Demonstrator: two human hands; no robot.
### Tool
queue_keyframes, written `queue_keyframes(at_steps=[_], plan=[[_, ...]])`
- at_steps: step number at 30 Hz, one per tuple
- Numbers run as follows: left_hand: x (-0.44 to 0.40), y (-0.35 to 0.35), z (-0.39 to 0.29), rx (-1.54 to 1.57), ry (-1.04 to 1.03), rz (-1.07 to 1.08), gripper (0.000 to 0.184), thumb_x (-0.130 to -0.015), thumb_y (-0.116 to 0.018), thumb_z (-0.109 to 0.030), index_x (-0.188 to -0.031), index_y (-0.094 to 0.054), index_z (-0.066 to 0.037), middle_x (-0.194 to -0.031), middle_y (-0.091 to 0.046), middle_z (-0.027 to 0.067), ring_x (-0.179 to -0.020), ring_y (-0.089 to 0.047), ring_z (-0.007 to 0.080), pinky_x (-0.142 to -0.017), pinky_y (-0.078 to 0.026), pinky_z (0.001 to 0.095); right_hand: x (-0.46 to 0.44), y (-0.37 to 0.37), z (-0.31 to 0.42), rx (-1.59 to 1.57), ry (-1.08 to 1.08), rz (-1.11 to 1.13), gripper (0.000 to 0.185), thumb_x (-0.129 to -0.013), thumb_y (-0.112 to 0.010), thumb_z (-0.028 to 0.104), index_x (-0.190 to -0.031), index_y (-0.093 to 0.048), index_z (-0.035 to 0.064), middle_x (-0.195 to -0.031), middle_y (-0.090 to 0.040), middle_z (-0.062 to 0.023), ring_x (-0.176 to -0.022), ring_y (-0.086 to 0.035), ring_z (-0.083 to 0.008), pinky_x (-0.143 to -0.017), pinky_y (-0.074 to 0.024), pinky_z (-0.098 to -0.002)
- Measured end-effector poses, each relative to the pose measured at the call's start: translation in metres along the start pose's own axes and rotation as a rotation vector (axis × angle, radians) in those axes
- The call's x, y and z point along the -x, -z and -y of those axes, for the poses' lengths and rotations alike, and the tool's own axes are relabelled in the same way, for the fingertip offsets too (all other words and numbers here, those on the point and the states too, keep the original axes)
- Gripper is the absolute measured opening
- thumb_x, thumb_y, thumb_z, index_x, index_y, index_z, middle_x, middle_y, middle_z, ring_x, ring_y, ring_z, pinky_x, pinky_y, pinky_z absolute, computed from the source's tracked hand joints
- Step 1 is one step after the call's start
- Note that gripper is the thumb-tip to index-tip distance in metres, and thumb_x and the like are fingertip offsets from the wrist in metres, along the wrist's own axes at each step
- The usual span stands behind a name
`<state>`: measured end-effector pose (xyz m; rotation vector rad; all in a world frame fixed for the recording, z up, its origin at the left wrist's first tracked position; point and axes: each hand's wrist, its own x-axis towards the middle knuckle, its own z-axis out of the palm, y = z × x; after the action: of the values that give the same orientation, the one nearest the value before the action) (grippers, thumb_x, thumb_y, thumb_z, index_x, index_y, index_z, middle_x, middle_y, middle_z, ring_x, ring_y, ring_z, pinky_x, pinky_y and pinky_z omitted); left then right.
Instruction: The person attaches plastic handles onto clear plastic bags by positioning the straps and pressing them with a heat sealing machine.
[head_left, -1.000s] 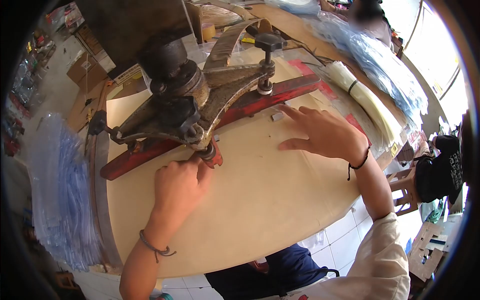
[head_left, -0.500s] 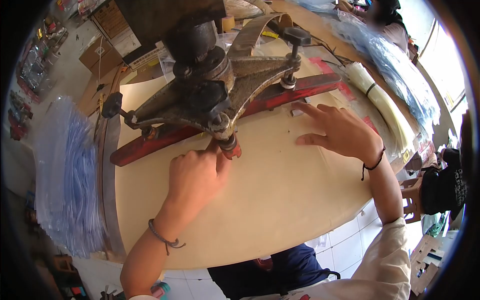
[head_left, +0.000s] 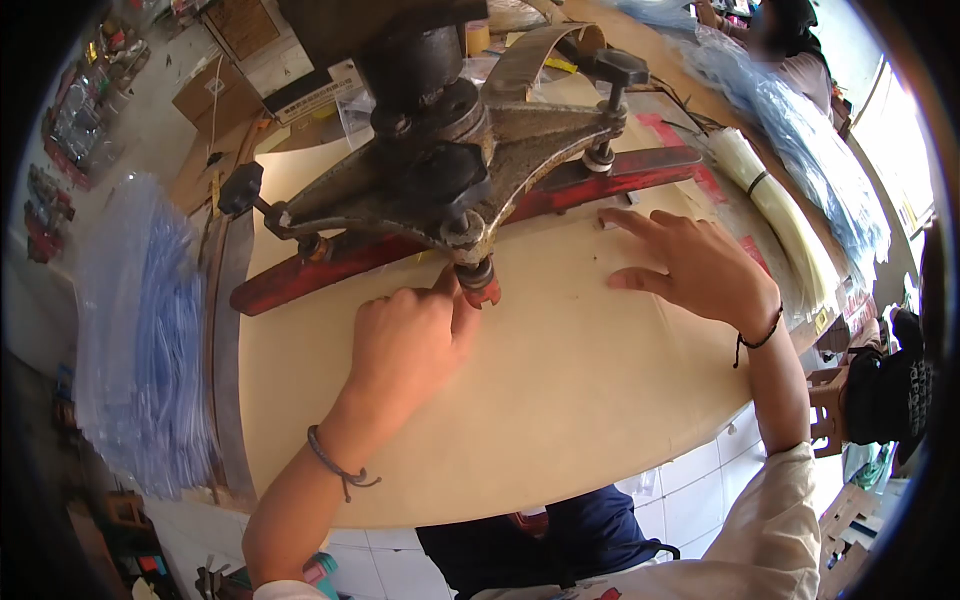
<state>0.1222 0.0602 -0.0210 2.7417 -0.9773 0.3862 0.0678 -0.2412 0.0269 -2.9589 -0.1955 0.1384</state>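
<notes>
A metal three-armed press head [head_left: 400, 200] with black knobs carries a long red bar [head_left: 350, 262] above a cream sheet [head_left: 520, 400] on the table. My left hand [head_left: 405, 340] rests on the sheet below the bar, beside the small red foot [head_left: 480, 286]; its fingertips are hidden behind the press, so its grip cannot be told. My right hand [head_left: 700, 265] is spread over the sheet at the right, with its index fingertip at a small metallic piece [head_left: 608, 224] near the bar. Nothing shows in its palm.
Clear bluish plastic sleeves [head_left: 145, 340] lie at the left edge. A banded bundle of pale strips [head_left: 770, 200] and more clear plastic [head_left: 790, 120] lie at the right. A curved strap [head_left: 530, 65] stands behind the press. Another person [head_left: 800, 60] is at the far right.
The camera view has shifted, so the press, sheet and both hands appear farther right and slightly higher. Both hands keep nearly the same pose and place beside the press.
</notes>
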Motion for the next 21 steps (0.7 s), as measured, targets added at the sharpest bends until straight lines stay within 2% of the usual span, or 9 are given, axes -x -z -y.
queue_keyframes(at_steps=[9,12,15,21], plan=[[0.002,0.002,-0.003,-0.012,-0.004,0.012,0.038,-0.095,-0.058,-0.025,-0.121,-0.067,0.002,-0.051,-0.059,0.0114,-0.045,-0.062,0.0303,-0.048,-0.052,0.0424,0.004,-0.005,0.002,0.062,0.025,-0.050,0.075,-0.095,-0.057,0.063,-0.151,-0.047,0.0148,-0.112,-0.067,-0.0198,-0.088,-0.068,-0.0388,-0.078,-0.0521,-0.0462],[0.000,0.009,-0.009,0.055,0.096,0.101,0.025,-0.094,-0.059,-0.025,-0.089,-0.069,-0.003,-0.059,-0.063,0.0183,-0.057,-0.065,0.0391,-0.058,-0.053,0.0490,0.003,-0.004,0.005,0.092,0.007,-0.038,0.077,-0.095,-0.057,0.064,-0.151,-0.046,0.0122,-0.109,-0.067,-0.0193,-0.088,-0.067,-0.0387,-0.078,-0.0517,-0.0462],[0.002,0.002,-0.003,-0.014,-0.013,0.006,0.039,-0.095,-0.057,-0.024,-0.122,-0.066,0.003,-0.052,-0.059,0.0110,-0.045,-0.062,0.0292,-0.048,-0.052,0.0416,0.003,-0.007,0.004,0.098,0.004,-0.065,0.082,-0.094,-0.057,0.065,-0.153,-0.045,0.0103,-0.107,-0.067,-0.0188,-0.090,-0.067,-0.0382,-0.079,-0.0513,-0.0458],[0.003,-0.002,-0.001,-0.014,0.002,-0.012,0.041,-0.095,-0.056,-0.023,-0.125,-0.066,0.003,-0.052,-0.061,0.0104,-0.045,-0.062,0.0281,-0.048,-0.052,0.0404,0.002,-0.009,0.003,0.084,-0.020,-0.088,0.088,-0.091,-0.060,0.067,-0.154,-0.041,0.0091,-0.105,-0.067,-0.0178,-0.092,-0.066,-0.0375,-0.080,-0.0502,-0.0455]])
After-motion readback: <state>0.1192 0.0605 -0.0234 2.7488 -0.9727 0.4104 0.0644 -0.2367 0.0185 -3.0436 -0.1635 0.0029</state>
